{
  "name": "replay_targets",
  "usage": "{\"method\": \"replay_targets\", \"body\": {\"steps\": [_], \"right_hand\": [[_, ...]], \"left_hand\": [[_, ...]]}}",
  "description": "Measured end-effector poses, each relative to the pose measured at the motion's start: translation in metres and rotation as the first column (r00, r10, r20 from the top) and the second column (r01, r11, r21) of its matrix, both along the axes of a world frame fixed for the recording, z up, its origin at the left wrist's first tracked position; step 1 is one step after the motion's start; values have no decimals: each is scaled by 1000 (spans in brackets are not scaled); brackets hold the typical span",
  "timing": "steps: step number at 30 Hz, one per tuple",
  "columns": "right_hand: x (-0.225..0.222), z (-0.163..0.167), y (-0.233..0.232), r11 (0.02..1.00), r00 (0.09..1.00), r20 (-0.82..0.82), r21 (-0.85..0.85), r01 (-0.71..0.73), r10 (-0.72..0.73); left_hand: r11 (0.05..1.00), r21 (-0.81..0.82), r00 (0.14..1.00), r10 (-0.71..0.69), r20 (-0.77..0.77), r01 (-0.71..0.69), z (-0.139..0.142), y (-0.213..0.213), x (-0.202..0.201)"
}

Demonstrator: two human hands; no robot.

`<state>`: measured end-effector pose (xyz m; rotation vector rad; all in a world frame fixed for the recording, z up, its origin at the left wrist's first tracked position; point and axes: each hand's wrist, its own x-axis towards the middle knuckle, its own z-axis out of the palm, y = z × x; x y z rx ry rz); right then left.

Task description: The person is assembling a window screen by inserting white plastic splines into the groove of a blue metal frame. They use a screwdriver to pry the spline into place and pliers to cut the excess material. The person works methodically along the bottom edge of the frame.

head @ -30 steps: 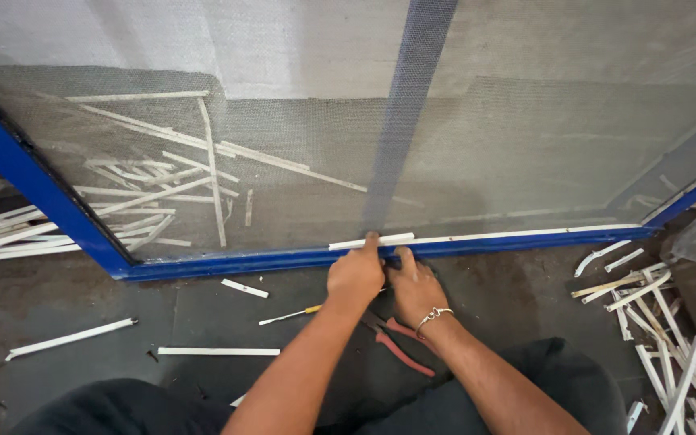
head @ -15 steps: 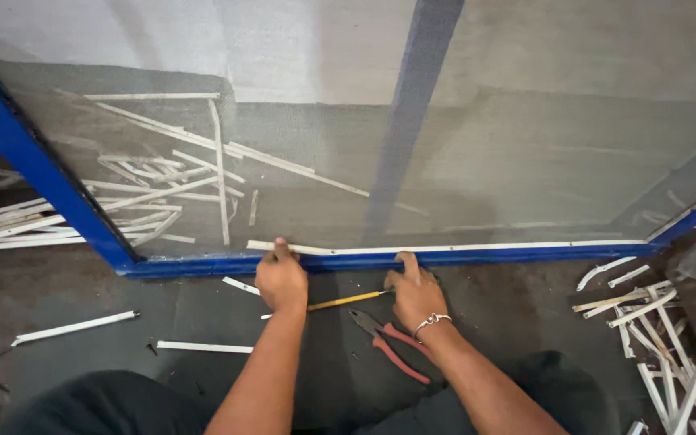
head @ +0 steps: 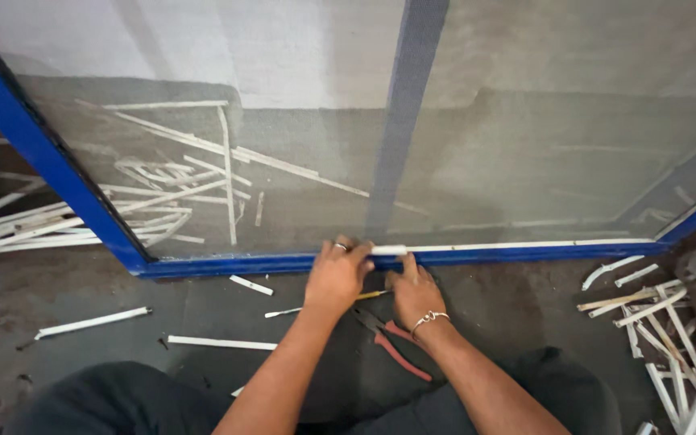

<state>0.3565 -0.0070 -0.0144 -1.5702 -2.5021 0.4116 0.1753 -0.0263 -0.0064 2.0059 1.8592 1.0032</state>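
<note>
White plastic strip [head: 477,246] sits along the blue frame [head: 283,263] at twelve o'clock; my left hand [head: 338,274] pinches its end, right hand [head: 412,288] fingers pressed beside, seating it. Red-handled pliers [head: 396,345] wait at six.

Pliers [head: 392,346] lie on the floor [head: 82,290] before the frame [head: 283,264], under the right hand [head: 414,294]

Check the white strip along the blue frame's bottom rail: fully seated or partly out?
Partly out. Right of the hands the white strip lies along the blue frame; its end is lifted at the left hand.
</note>
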Motion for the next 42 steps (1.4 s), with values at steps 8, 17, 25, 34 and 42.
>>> {"method": "replay_targets", "body": {"steps": [8,17,25,34,42], "right_hand": [[3,-4,3,999,999,-17,28,-37,38],[1,-2,3,999,1000,-12,31,-21,22],[1,0,2,999,999,-34,40,-25,26],[1,-6,5,999,999,-34,47,-21,23],[1,-12,6,1000,995,-100,-16,0,-2]], "left_hand": [[874,75,373,127,919,-481,-65,13,-23],[958,131,965,244,95,-256,-22,-5,-14],[728,-180,511,612,604,-661,-17,-3,-24],[866,-435,-546,247,800,-246,16,1,-79],[951,-282,194,302,934,-125,81,0,-63]]}}
